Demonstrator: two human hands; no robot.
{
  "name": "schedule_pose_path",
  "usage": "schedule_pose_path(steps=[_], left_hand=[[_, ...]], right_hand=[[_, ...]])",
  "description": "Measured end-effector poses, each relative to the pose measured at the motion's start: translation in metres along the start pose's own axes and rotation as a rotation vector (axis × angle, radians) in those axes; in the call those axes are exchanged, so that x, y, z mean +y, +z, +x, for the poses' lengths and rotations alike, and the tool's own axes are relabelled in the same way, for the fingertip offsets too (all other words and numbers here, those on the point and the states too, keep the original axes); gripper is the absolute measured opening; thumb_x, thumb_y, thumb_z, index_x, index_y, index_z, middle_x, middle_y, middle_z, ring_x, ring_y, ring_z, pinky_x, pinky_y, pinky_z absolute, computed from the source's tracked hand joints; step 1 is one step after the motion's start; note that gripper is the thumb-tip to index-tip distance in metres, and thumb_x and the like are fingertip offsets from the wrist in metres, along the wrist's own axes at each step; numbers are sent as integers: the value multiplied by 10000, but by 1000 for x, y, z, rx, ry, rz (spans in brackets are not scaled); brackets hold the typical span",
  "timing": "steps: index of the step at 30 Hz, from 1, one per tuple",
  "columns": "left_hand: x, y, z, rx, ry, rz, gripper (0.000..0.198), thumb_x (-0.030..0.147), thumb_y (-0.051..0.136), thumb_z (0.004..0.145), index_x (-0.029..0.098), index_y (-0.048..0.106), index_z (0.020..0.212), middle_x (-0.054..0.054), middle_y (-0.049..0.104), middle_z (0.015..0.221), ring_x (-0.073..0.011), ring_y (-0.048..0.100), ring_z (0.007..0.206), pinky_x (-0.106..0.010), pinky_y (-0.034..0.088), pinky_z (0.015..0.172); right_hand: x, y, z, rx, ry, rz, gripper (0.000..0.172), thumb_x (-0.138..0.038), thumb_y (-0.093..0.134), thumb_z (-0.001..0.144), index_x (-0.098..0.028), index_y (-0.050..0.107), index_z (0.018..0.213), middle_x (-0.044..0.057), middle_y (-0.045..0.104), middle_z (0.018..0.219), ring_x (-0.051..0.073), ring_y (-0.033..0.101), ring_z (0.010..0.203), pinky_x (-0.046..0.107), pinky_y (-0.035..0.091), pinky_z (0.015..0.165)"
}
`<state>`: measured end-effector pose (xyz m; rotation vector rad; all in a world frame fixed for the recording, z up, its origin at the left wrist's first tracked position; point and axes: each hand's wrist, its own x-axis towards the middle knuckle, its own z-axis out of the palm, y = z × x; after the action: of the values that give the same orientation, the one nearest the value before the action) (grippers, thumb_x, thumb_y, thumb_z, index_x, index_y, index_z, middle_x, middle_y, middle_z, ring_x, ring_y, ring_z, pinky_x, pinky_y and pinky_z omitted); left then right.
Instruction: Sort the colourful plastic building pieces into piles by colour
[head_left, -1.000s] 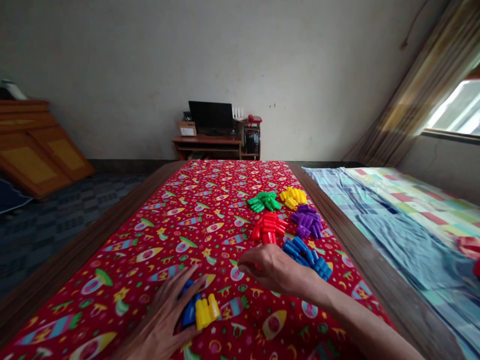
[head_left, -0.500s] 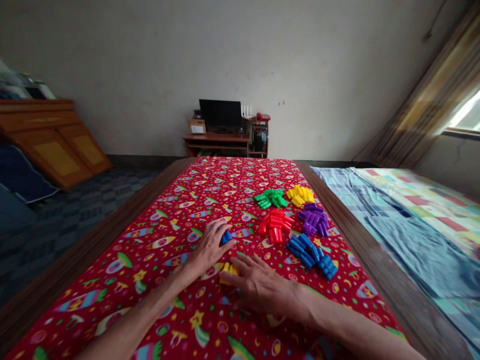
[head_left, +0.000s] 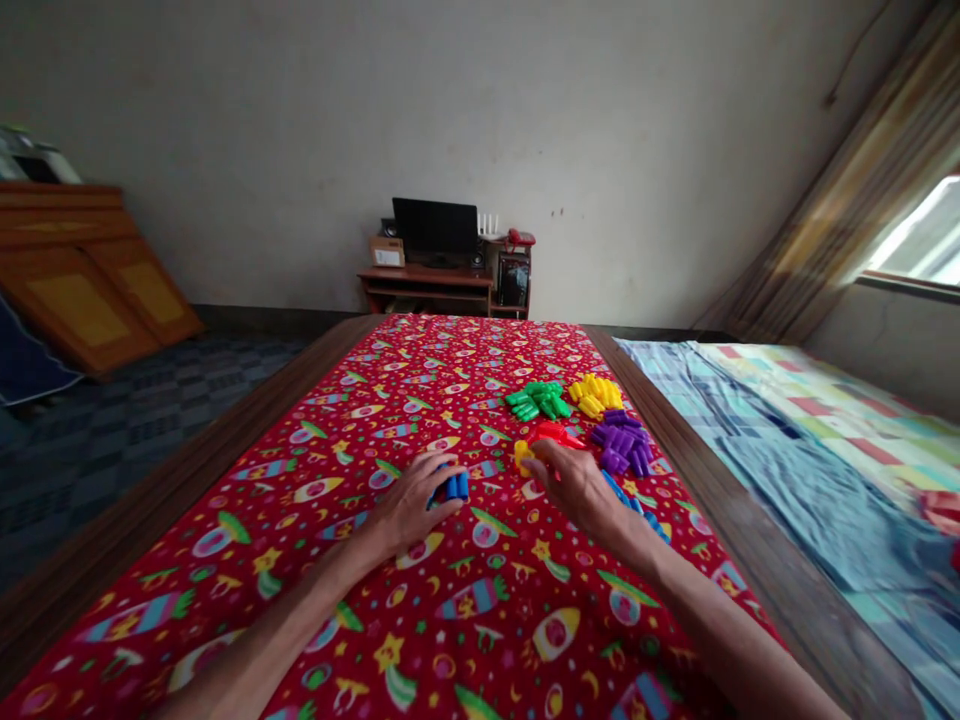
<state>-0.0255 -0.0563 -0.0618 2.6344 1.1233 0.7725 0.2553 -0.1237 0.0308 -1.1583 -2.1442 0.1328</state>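
Observation:
My left hand [head_left: 420, 505] curls round a few blue plastic blocks [head_left: 457, 486] at the middle of the red patterned cloth, thumb and fingers on either side. Held at the fingertips of my right hand [head_left: 577, 490] is a yellow plastic block [head_left: 522, 458], just left of the red block pile [head_left: 553, 432]. This hand covers part of the red pile and part of the blue block pile [head_left: 651, 522]. Behind them lie the green pile [head_left: 538, 400], the yellow pile [head_left: 596, 393] and the purple pile [head_left: 624, 443].
The cloth [head_left: 315, 590] covers a long table with a dark wooden edge [head_left: 697, 460]. A bed [head_left: 817, 450] stands close on the right. Beyond the far end is a desk [head_left: 427, 283] with a monitor [head_left: 435, 228]. At left stands a wooden cabinet [head_left: 90, 280].
My right hand has moved forward and right, carrying the yellow block from beside my left hand to the red pile. My left hand stays at the blue blocks. The view has shifted slightly.

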Motion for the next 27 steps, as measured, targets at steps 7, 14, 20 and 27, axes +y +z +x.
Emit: schedule_pose_path(steps=[7, 14, 20, 27], left_hand=[[3, 1, -3, 40, 4, 28, 381, 420, 548, 933, 226, 611, 1256, -110, 594, 1293, -289, 504, 1264, -474, 464, 1048], [-1, 4, -5, 27, -1, 47, 405, 445, 519, 946, 246, 594, 1291, -105, 592, 1309, -291, 505, 1260, -468, 454, 1058], [-4, 5, -7, 18, 0, 66, 401, 441, 517, 945, 261, 591, 1296, -92, 589, 1315, -283, 502, 1265, -458, 457, 1058], [-7, 9, -7, 50, 24, 64, 387, 427, 498, 951, 257, 599, 1284, -100, 592, 1313, -298, 500, 1261, -480, 459, 1051]], right_hand=[[105, -53, 39, 289, 427, -89, 454, -524, 459, 889, -138, 693, 850, 60, 643, 728, 164, 563, 661, 262, 390, 634], [195, -61, 75, 14, 486, -218, 562, -570, 383, 879, -123, 647, 665, 14, 489, 545, 128, 442, 556, 264, 313, 554], [213, -62, 79, -41, 510, -272, 483, -537, 494, 839, -170, 537, 529, -14, 401, 497, 105, 360, 523, 265, 258, 526], [210, -82, 58, -21, 559, -366, 445, -413, 500, 843, -181, 479, 464, 0, 368, 442, 105, 326, 489, 283, 236, 489]])
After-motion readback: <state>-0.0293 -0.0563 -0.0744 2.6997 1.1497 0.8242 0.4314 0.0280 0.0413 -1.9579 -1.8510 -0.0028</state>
